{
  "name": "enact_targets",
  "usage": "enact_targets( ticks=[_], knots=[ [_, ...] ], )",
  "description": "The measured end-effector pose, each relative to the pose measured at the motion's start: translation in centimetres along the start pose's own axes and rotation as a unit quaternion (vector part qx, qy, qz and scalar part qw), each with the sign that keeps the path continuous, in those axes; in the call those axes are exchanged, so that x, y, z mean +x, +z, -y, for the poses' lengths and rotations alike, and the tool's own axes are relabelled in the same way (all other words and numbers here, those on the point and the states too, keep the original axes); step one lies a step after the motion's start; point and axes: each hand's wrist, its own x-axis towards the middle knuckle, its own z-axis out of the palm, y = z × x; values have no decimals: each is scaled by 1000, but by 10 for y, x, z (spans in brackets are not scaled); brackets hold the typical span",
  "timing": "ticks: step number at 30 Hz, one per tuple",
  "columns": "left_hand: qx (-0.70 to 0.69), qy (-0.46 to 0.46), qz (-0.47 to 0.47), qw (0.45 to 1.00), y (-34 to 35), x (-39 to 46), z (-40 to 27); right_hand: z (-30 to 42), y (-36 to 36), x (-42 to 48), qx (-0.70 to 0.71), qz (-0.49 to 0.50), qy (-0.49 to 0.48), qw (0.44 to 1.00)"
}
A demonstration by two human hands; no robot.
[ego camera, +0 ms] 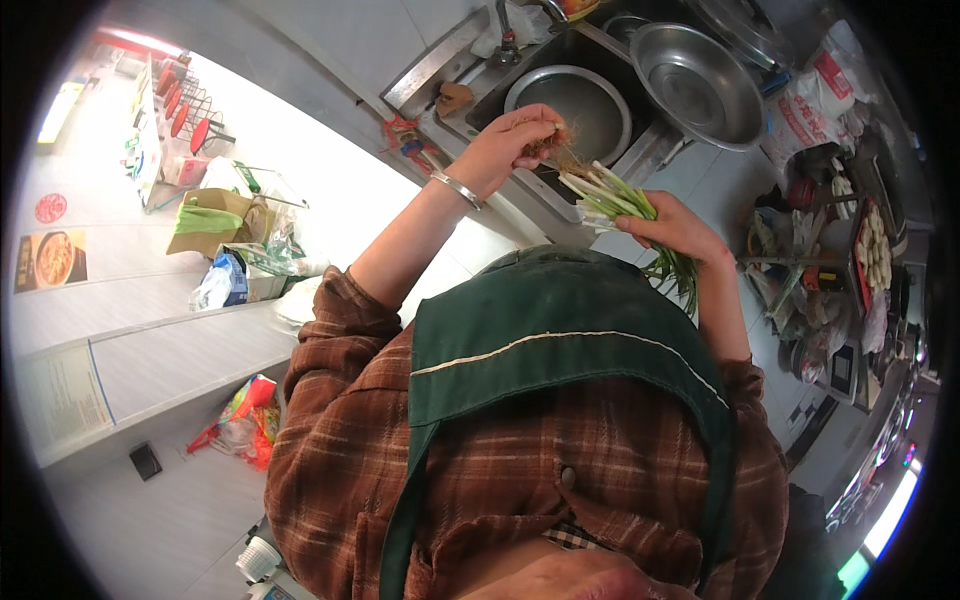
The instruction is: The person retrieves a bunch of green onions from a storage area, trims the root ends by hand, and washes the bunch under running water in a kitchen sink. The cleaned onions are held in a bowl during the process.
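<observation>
My right hand (671,226) grips a bunch of scallions (611,196) around their stalks, white root ends towards the sink and green leaves hanging below the hand. My left hand (534,141), with a metal bangle on its wrist, is closed on brown scallion roots (546,144). Some root strands trail between it and the bunch. Beyond the left hand, a round metal basin (568,79) sits in the sink (491,112); it seems to hold cloudy water. A wide metal bowl (697,86) stands tilted beside it, right of the sink.
A faucet (508,49) rises behind the sink. On the right, a rack (795,261) carries bagged goods and a tray of pale food pieces (874,251). A white printed sack (810,112) stands beyond it. Leftward are a cardboard box (206,217) and red stools (178,120).
</observation>
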Motion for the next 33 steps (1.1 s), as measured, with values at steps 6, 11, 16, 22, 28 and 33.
enact_targets(
  ticks=[6, 11, 16, 22, 28, 33],
  knots=[
    [259, 13, -2, 966, 17, 16, 2, -10, -3, -4, -26, -20, -15, 999],
    [306, 24, 91, 947, 26, 27, 14, -11, -3, -13, -20, -22, -6, 1000],
    [386, 35, 165, 907, 29, 34, 16, -13, -5, -20, -29, -17, -17, 999],
    [482, 82, 177, 854, 44, 38, 12, -17, -6, -28, -31, -19, -21, 999],
    [467, 102, 175, 861, 59, 42, 14, -24, -9, -39, -47, -23, -14, 999],
    [369, 27, 139, 919, 65, 47, 26, -24, -10, -48, -37, -46, -10, 998]
  ],
)
